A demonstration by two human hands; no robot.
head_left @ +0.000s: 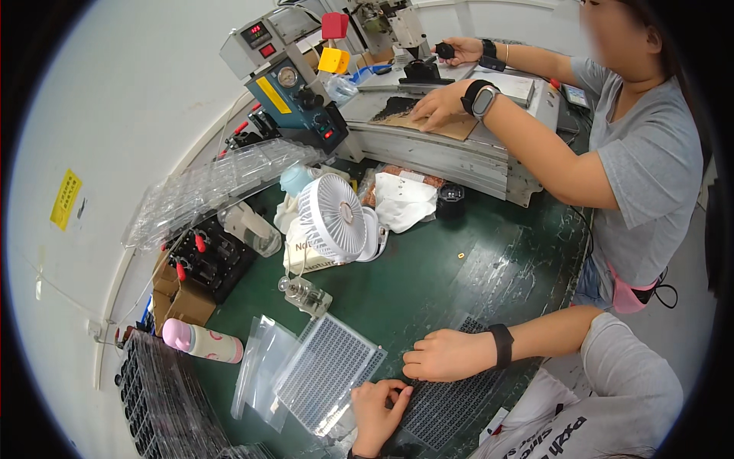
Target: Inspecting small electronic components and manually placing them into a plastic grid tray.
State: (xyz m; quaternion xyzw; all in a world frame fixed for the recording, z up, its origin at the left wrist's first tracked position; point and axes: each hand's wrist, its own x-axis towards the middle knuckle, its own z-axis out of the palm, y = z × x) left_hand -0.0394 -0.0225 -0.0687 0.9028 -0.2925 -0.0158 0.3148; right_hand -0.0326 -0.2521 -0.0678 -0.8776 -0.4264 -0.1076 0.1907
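Observation:
My right hand (447, 356), with a black band at the wrist, is closed, its fingertips drawn together above a dark grid tray (441, 419). Just below it, my left hand (376, 413) has thumb and forefinger curled toward each other. Anything in either hand is hidden or too small to make out. The dark tray, filled with rows of small cells, extends under my right wrist. Left of my hands lies a pale tray (325, 371) with many small dark cells. Clear plastic sheets (264, 371) lie along that tray's left side.
A white fan (332, 218) stands mid-table near a small glass bottle (307, 297). A pink-capped bottle (202, 341) lies left, by stacked black trays (157, 394). Across the table, a co-worker's hands (440, 105) work at a machine (436, 145). A small yellow piece (461, 255) lies on the table.

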